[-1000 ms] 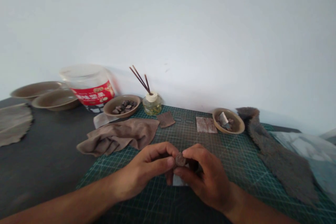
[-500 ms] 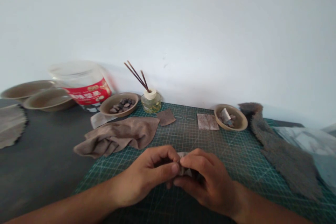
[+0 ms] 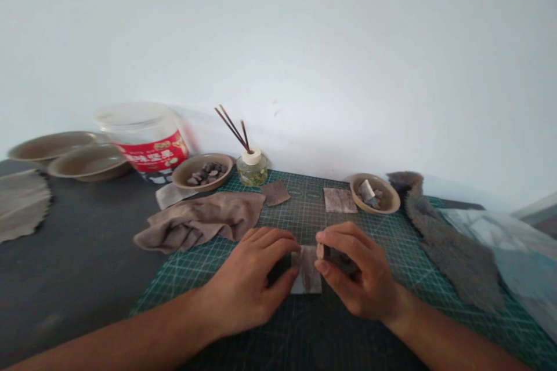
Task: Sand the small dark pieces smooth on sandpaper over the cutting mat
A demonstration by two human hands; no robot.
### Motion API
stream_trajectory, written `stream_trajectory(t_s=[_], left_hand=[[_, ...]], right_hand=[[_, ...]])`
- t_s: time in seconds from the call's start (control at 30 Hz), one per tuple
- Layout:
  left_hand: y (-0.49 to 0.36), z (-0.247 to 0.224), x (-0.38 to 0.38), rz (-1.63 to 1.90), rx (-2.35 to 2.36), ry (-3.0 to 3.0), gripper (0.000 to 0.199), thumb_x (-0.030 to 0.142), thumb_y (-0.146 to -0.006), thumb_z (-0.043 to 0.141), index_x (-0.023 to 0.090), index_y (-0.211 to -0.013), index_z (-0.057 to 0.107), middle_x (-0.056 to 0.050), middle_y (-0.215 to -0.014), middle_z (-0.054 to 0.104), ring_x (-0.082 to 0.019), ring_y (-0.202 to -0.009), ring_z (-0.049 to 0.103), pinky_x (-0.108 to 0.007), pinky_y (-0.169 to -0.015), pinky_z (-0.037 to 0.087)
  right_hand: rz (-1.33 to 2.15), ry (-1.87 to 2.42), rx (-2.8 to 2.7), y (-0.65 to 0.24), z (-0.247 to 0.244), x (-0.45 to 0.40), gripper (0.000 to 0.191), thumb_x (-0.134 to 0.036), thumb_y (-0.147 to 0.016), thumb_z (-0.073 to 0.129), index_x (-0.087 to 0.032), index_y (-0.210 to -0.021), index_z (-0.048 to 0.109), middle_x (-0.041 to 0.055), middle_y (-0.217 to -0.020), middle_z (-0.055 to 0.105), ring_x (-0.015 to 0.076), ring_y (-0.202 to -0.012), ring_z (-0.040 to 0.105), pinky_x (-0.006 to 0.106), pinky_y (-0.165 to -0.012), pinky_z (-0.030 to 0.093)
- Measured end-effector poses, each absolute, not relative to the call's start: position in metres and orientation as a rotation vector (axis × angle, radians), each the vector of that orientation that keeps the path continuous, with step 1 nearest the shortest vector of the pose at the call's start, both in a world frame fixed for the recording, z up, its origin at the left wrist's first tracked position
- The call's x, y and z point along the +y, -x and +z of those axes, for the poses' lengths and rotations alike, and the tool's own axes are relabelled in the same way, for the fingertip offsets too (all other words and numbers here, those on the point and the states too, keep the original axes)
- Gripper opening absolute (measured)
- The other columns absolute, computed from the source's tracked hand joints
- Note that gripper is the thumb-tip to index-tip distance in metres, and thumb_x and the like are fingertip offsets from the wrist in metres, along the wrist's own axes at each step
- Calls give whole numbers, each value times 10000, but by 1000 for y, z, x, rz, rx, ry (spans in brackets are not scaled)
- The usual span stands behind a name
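A white wall (image 3: 304,40) rises behind a dark desk (image 3: 78,255), and a green cutting mat (image 3: 387,255) serves as the work area. Near the front of the cutting mat, a mottled pale-brown sheet (image 3: 306,269) lies flat. The left hand (image 3: 246,281) rests just beside the sheet, its fingers close together and its fingertips and thumb reaching the sheet's left edge, holding nothing that shows. The right hand (image 3: 359,269) sits just to the sheet's right, its fingers curled and pinching a small dark piece (image 3: 324,253) against the thumb. The piece has a pale end and is partly hidden by the fingers.

Toward the far edge of the cutting mat, a second mottled sheet (image 3: 340,200) and a dark brown patch (image 3: 275,192) lie flat. Beyond them, a bowl (image 3: 220,177) holds dark pebbles and another bowl (image 3: 391,200) holds a few pale and dark pieces. A crumpled brown cloth (image 3: 200,223) lies at the left edge, and a shaggy grey-brown strip (image 3: 452,243) lies along the right. Judging by these bowls, only one piece is in hand, and many others are not.
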State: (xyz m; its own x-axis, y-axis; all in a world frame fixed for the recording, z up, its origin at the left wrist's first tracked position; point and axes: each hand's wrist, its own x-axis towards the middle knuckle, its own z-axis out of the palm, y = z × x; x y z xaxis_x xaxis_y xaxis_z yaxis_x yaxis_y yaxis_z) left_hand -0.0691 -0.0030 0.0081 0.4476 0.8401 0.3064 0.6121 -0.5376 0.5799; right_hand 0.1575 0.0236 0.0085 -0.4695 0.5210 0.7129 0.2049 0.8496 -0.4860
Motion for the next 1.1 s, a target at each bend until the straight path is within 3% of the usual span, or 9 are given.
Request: stream_trajectory(t_s=[0.17, 0.3, 0.5, 0.67, 1.1], left_hand=[[69, 2, -3, 631, 1276, -2461, 302, 274, -796, 683, 256, -1095, 647, -73, -1184, 630, -302, -1121, 535, -469, -971, 390], [69, 4, -3, 587, 1298, -2458, 349, 300, -761, 713, 249, -1095, 627, -76, -1210, 596, -316, -1142, 500, -498, -985, 376], [69, 9, -5, 523, 1341, -2422, 417, 284, -745, 710, 254, -1145, 594, -54, -1235, 564, -303, -1186, 468, -510, -1032, 364], [73, 12, -3, 464, 1293, -2447, 346, 289, -739, 706, 234, -1065, 601, -57, -1266, 540, -307, -1205, 449, -512, -1038, 365], [76, 12, -1, 396, 1279, -2483, 359, 322, -764, 678, 240, -1102, 593, -60, -1271, 516, -306, -1207, 441, -524, -1054, 370]], right_hand=[[320, 532, -2449, -158, 2, 30, 280, -270, -906, 629, -195, -1176, 631, 60, -934, 666, 209, -851, 598, 392, -806, 505], [304, 704, -2627, -154, 0, 27, 272, -331, -884, 645, -183, -1111, 659, 73, -953, 650, 239, -900, 565, 424, -850, 471], [289, 609, -2621, -153, -3, 26, 107, -225, -930, 574, -176, -991, 647, 68, -980, 655, 223, -902, 553, 393, -835, 458], [254, 635, -2613, -154, -5, 29, 123, -212, -975, 543, -177, -966, 660, 61, -945, 660, 214, -890, 568, 383, -841, 463], [204, 667, -2681, -153, 1, 22, 106, -174, -957, 567, -182, -897, 654, 51, -922, 645, 202, -870, 554, 348, -797, 476]])
